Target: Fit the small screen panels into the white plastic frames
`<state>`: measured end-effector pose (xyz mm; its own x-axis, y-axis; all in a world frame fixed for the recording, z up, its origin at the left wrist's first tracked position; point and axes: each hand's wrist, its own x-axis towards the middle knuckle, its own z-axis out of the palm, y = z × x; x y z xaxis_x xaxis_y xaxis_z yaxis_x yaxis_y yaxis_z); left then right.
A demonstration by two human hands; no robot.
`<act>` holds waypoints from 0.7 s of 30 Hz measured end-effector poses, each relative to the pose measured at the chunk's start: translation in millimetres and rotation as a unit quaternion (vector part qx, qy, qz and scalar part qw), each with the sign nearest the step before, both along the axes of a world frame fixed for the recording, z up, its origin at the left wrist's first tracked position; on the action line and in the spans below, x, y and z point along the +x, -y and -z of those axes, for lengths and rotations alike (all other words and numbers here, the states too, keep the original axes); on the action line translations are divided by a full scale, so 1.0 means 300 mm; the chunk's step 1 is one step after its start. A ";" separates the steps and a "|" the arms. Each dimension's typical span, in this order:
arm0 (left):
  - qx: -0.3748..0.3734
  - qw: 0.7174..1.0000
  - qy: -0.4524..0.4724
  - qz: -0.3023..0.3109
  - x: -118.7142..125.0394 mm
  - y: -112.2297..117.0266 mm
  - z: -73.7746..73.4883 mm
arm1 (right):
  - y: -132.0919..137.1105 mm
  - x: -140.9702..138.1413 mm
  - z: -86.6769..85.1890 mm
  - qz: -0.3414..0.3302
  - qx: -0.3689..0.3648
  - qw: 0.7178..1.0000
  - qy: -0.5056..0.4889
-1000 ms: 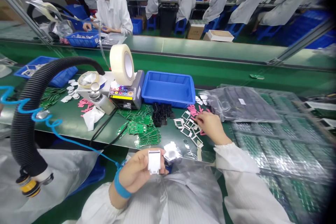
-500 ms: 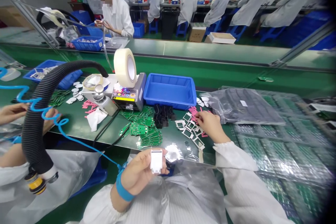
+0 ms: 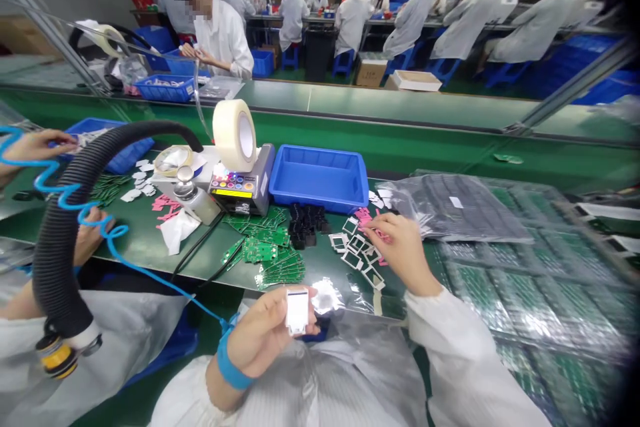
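Note:
My left hand (image 3: pixel 263 332) holds a small white rectangular plastic part (image 3: pixel 298 311) upright between fingers and thumb, with a dark strip along its top edge. My right hand (image 3: pixel 400 255) reaches over the green bench mat (image 3: pixel 320 273), its fingertips among small pink pieces (image 3: pixel 371 221). Whether those fingers pinch a piece, I cannot tell. Just left of that hand lie several small white square frames (image 3: pixel 356 252). A crumpled piece of shiny film (image 3: pixel 325 295) sits between my two hands.
Ahead stand a blue plastic tray (image 3: pixel 319 179), a tape roll (image 3: pixel 234 136) on a dispenser (image 3: pixel 243 181), green circuit boards (image 3: pixel 265 250) and black connectors (image 3: pixel 306 225). Bagged boards (image 3: pixel 525 280) lie right. At left, a black corrugated hose (image 3: pixel 65 227) and a co-worker's hand (image 3: pixel 35 147) intrude.
The whole view has tilted slightly. My right hand's fingers have drawn together over the pink pieces. My left hand still holds the white part. A co-worker's hands have appeared at the left.

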<state>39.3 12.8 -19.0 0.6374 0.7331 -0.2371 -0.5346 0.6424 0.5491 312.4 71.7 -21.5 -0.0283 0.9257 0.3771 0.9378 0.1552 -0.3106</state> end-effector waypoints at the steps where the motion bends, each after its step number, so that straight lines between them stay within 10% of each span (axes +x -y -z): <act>1: 0.003 1.000 -0.004 -0.001 0.002 -0.001 -0.004 | 0.034 -0.042 -0.043 -0.025 0.010 0.999 -0.026; 6: 0.005 1.000 -0.020 -0.015 0.011 -0.005 -0.016 | 0.169 -0.259 -0.219 -0.255 0.092 0.949 -0.161; 21: 0.032 0.995 -0.051 -0.077 -0.006 -0.001 -0.028 | 0.172 -0.399 -0.217 -0.224 0.117 0.967 -0.018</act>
<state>37.5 13.2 -10.6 0.4906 0.8366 -0.2438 -0.5639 0.5181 0.6431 192.6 20.2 43.7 -0.3896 0.7124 0.5837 0.7492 0.6137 -0.2492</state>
